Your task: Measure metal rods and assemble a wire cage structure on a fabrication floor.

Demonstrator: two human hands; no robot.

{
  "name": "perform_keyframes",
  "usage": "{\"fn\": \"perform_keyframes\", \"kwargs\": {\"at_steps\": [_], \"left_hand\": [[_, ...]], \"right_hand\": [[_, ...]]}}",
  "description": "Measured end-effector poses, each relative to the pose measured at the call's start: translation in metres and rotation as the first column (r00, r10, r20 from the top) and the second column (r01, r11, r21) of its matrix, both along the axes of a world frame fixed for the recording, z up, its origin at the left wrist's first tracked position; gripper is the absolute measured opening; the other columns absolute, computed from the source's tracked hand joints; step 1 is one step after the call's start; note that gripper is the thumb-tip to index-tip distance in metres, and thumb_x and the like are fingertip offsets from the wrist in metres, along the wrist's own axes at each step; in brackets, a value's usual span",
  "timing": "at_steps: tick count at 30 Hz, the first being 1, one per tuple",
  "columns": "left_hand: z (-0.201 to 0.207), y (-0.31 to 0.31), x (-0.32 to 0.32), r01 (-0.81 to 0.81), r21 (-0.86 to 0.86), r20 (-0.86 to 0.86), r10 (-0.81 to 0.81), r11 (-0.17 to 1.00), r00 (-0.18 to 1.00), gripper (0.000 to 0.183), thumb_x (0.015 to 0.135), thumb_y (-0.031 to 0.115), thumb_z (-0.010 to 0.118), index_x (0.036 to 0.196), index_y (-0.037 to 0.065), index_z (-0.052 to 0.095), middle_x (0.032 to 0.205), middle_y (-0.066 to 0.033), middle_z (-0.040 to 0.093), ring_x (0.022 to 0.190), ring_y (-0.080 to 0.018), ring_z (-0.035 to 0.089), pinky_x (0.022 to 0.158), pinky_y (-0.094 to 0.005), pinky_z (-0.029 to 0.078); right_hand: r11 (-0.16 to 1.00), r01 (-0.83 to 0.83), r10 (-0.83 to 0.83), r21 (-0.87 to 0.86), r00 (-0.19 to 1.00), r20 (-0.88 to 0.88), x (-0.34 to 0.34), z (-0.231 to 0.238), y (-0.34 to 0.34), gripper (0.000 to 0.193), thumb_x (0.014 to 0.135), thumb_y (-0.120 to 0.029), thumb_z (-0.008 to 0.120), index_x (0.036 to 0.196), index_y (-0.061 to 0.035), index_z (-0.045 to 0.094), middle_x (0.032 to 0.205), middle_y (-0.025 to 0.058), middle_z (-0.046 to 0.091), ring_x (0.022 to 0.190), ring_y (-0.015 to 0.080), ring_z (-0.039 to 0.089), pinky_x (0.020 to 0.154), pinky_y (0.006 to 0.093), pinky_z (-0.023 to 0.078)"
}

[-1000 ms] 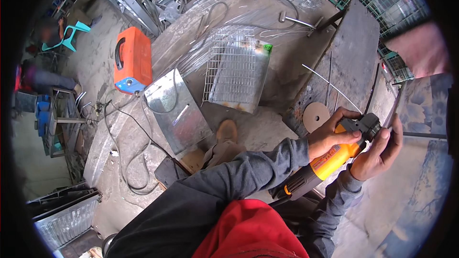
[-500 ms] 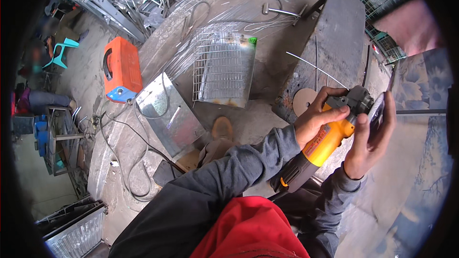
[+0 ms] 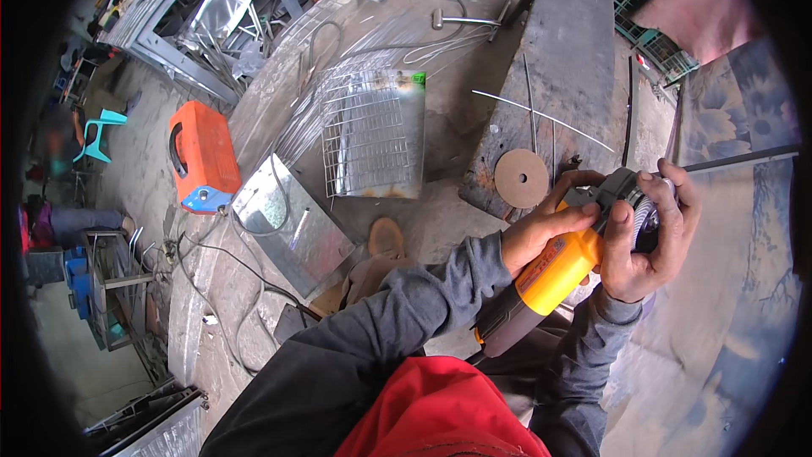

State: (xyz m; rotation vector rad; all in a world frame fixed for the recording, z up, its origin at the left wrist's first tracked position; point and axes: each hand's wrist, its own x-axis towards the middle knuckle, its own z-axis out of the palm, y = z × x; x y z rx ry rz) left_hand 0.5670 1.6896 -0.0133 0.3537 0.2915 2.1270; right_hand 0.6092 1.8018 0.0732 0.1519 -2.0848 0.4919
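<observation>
A yellow and black angle grinder (image 3: 562, 267) is held at a slant over my lap, its head pointing away from me. My left hand (image 3: 534, 239) is closed around it just behind the head, thumb along the top. My right hand (image 3: 640, 269) curls its fingers and thumb round a pale ribbed disc (image 3: 640, 218) on the grinder's head. Fingers hide much of this disc. Just beyond, a brown round disc (image 3: 507, 186) with a centre hole lies on the near end of a dark, worn bench board (image 3: 575, 51).
Thin metal rods (image 3: 554, 117) and a hammer (image 3: 465, 20) lie ahead. A wire grid (image 3: 364, 140) rests against sheet metal. Left stand an orange machine (image 3: 210, 156) with cables and a shiny metal sheet (image 3: 296, 228). A patterned sheet (image 3: 727, 228) covers the right side.
The view has shifted, and the brown disc now shows whole. My right hand's fingers, earlier stretched along the pale disc, have curled in around it. My left hand keeps its hold.
</observation>
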Motion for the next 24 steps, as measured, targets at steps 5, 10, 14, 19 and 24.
{"fn": "perform_keyframes", "kwargs": {"at_steps": [5, 10, 14, 19, 24], "left_hand": [[0.003, 0.003, 0.004, 0.275, -0.084, 0.192, -0.256, 0.958, 0.948, 0.055, 0.096, 0.061, 0.045, 0.122, 0.014, 0.055, 0.092, -0.0056, 0.066, 0.071, -0.0187, 0.068, 0.060, -0.0318, 0.058], [0.006, 0.005, 0.012, 0.362, -0.139, 0.322, -0.303, 0.922, 0.897, 0.058, 0.093, 0.066, 0.045, 0.111, 0.013, 0.059, 0.083, -0.0063, 0.067, 0.060, -0.0218, 0.067, 0.051, -0.0325, 0.056], [0.008, 0.004, 0.010, 0.422, -0.161, 0.289, -0.367, 0.892, 0.884, 0.058, 0.094, 0.065, 0.043, 0.109, 0.011, 0.061, 0.074, -0.0093, 0.067, 0.055, -0.0238, 0.066, 0.046, -0.0347, 0.055], [0.014, -0.030, 0.019, 0.558, -0.305, 0.309, -0.474, 0.772, 0.825, 0.060, 0.094, 0.067, 0.042, 0.110, 0.012, 0.061, 0.070, -0.0110, 0.066, 0.054, -0.0251, 0.066, 0.043, -0.0348, 0.054], [-0.001, -0.013, -0.010, 0.418, -0.313, 0.229, -0.359, 0.853, 0.905, 0.086, 0.084, 0.083, 0.035, 0.098, 0.003, 0.065, 0.074, -0.0141, 0.067, 0.056, -0.0246, 0.067, 0.048, -0.0356, 0.056]], "right_hand": [[0.999, -0.017, 0.014, 0.032, 0.997, 0.080, 0.005, -0.001, -0.003, 0.033, 0.062, -0.012, 0.074, 0.093, 0.0001, 0.071, 0.100, 0.0205, 0.060, 0.093, 0.0331, 0.061, 0.080, 0.0400, 0.050], [0.999, -0.007, 0.000, 0.052, 0.993, 0.116, 0.012, 0.003, -0.005, 0.037, 0.057, -0.013, 0.074, 0.092, -0.0014, 0.072, 0.098, 0.0190, 0.060, 0.090, 0.0327, 0.061, 0.081, 0.0402, 0.050], [0.986, -0.062, 0.029, 0.156, 0.979, 0.203, 0.021, 0.030, -0.004, 0.033, 0.055, -0.015, 0.074, 0.087, -0.0055, 0.073, 0.091, 0.0140, 0.062, 0.086, 0.0329, 0.062, 0.077, 0.0410, 0.052], [0.943, -0.263, 0.157, 0.205, 0.893, 0.422, 0.044, 0.030, 0.002, 0.040, 0.063, -0.030, 0.082, 0.098, -0.0111, 0.076, 0.109, 0.0167, 0.063, 0.098, 0.0355, 0.062, 0.095, 0.0478, 0.047], [0.999, -0.036, 0.046, -0.034, 0.927, 0.371, 0.031, 0.004, 0.041, 0.087, 0.070, -0.041, 0.085, 0.139, -0.0045, 0.049, 0.146, 0.0237, 0.038, 0.134, 0.0388, 0.041, 0.108, 0.0479, 0.036]]}}
